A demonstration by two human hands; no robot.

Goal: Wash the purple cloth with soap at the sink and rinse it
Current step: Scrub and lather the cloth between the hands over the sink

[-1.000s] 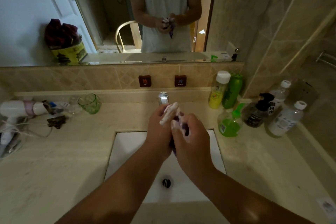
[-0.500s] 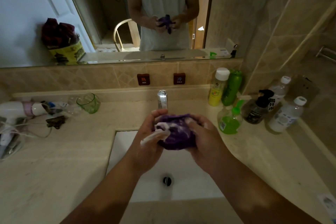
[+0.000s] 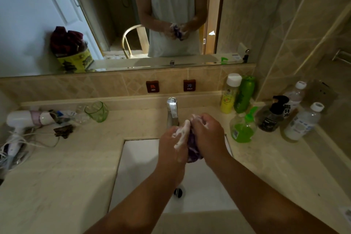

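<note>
- The left hand (image 3: pixel 171 146) and the right hand (image 3: pixel 208 137) met in the middle of the frame, pressed together with the purple cloth (image 3: pixel 193 150) bunched between them.
- The left hand's fingers were curled round the cloth from the left, white lather streaked along their upper edge; the right hand's fingers were curled over it from the right, foam on the knuckles.
- Only a crumpled wedge of the cloth showed — a dark purple strip between the two palms, its lower end hanging just below them.
- The hands were held above the white sink (image 3: pixel 136 167), whose dark drain (image 3: pixel 178 192) showed lower centre between the forearms.
- The chrome tap (image 3: pixel 172 112) stood just behind the left hand's fingers, at the sink's rear edge.
- To the right of the hands, on the beige counter (image 3: pixel 57 186), stood a green soap dispenser (image 3: pixel 243 129), then a dark pump bottle (image 3: pixel 271 116) and two clear bottles with white caps near the right wall.
- Behind these, against the tiled backsplash, stood a yellow bottle (image 3: pixel 228 95) and a green bottle (image 3: pixel 245 93), touching.
- At centre left sat a green glass (image 3: pixel 96 111); further left lay a white hair dryer (image 3: pixel 26 119) with its tangled cord.
- The mirror (image 3: pixel 38 15) filled the upper frame — it reflected the person's torso and both hands round the cloth.
</note>
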